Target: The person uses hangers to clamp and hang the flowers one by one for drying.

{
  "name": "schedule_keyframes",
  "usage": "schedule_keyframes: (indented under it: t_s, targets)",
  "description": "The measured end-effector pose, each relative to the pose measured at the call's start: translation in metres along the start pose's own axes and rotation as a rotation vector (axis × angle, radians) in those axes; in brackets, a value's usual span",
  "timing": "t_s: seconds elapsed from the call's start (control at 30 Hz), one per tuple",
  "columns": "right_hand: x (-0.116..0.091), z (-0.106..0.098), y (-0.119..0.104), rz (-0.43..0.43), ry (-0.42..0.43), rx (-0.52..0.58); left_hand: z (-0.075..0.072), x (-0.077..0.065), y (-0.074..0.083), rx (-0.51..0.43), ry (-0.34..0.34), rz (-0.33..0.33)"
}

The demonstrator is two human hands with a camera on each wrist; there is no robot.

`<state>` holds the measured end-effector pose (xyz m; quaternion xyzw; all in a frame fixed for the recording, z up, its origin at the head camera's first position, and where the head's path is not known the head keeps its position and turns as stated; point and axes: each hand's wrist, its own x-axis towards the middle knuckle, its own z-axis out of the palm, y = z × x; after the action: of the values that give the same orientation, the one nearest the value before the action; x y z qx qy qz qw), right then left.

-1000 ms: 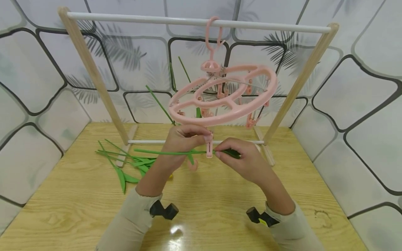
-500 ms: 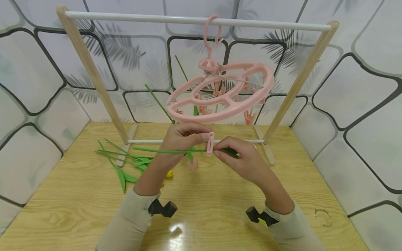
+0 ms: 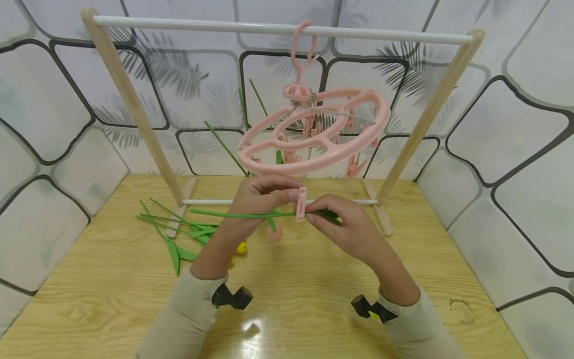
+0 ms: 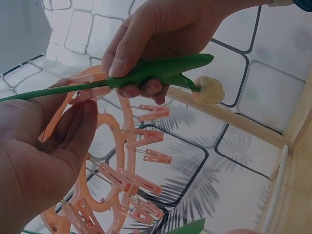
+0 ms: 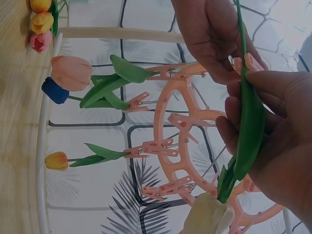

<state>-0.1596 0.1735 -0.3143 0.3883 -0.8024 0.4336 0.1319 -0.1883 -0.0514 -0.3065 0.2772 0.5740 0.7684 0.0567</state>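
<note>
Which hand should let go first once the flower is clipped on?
Probably the left hand. It pinches the pink clip open, so easing off lets the clip bite the green stem. The right hand grips the stem beside the clip and can steady it until the clip holds.

No readable text, labels, brands, numbers or signs in any view. Wall panels [image 3: 67, 99] carry leaf print only; pink hanger [image 3: 314, 134] and bench [image 3: 305, 299] unmarked.
</note>
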Motion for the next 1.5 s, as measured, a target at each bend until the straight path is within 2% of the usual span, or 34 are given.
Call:
schedule_keyframes:
  t_s: [0.13, 0.3, 0.5, 0.8, 0.97, 1.2, 1.5]
  targets:
    - [0.0, 0.0, -0.002, 0.01, 0.002, -0.016, -0.004, -0.001, 0.001, 0.069, -0.018, 0.014]
    - [0.0, 0.001, -0.004, 0.011, -0.003, -0.018, -0.011, -0.003, 0.005, 0.188, -0.066, 0.062]
    - [0.0, 0.003, -0.003, -0.022, -0.004, -0.067, -0.018, -0.006, 0.011, 0.295, -0.098, 0.096]
    - [-0.001, 0.006, -0.001, -0.097, 0.015, -0.205, -0.026, -0.011, 0.02, 0.482, -0.022, 0.004]
    - [-0.001, 0.007, -0.001, -0.121, 0.033, -0.261, -0.031, -0.014, 0.021, 0.479, -0.029, 0.001]
    - [-0.006, 0.007, -0.001, -0.145, 0.068, -0.273, -0.049, -0.024, 0.019, 0.502, -0.032, -0.029]
    - [-0.01, -0.011, -0.003, -0.153, 0.081, -0.297, -0.064, -0.038, 0.026, 0.492, -0.006, -0.011]
